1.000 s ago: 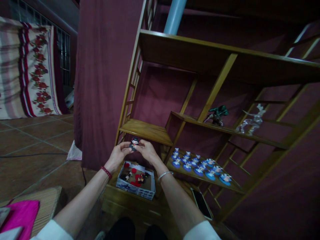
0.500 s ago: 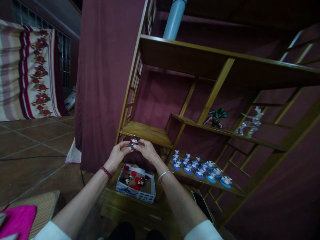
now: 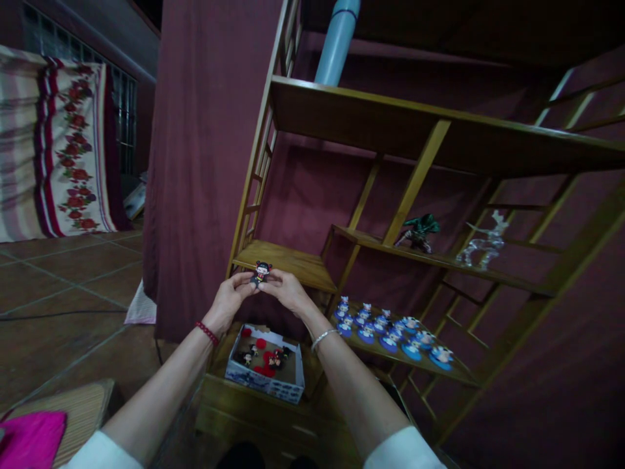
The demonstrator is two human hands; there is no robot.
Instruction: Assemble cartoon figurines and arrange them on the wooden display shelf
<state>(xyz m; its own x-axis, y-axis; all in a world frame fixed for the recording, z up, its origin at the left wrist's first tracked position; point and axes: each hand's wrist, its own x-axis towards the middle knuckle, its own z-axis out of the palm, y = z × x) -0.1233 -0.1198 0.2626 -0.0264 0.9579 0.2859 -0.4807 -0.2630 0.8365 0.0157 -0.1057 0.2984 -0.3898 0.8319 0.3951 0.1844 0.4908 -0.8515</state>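
Between my left hand (image 3: 231,296) and my right hand (image 3: 284,288) is a small figurine (image 3: 262,271) with black hair buns, red-and-black clothing and a dark base. Fingers of both hands are closed on its base from either side, and it is upright. The hands are just in front of a small wooden shelf (image 3: 288,260). Below them stands an open cardboard box (image 3: 263,385) holding several similar figurines (image 3: 276,359) and red round pieces (image 3: 261,343).
Rows of blue-based figurines (image 3: 388,335) stand on the lower right shelf. Higher up are a green-caped figure (image 3: 420,231), a clear deer figure (image 3: 483,244) and a blue cylinder (image 3: 338,42). Wooden uprights (image 3: 420,182) divide the shelving. A pink cloth (image 3: 36,436) lies at lower left.
The figurine has turned slightly in my fingers and its face and body show more clearly. Both hands stay nearly in place, and the view has shifted a little.
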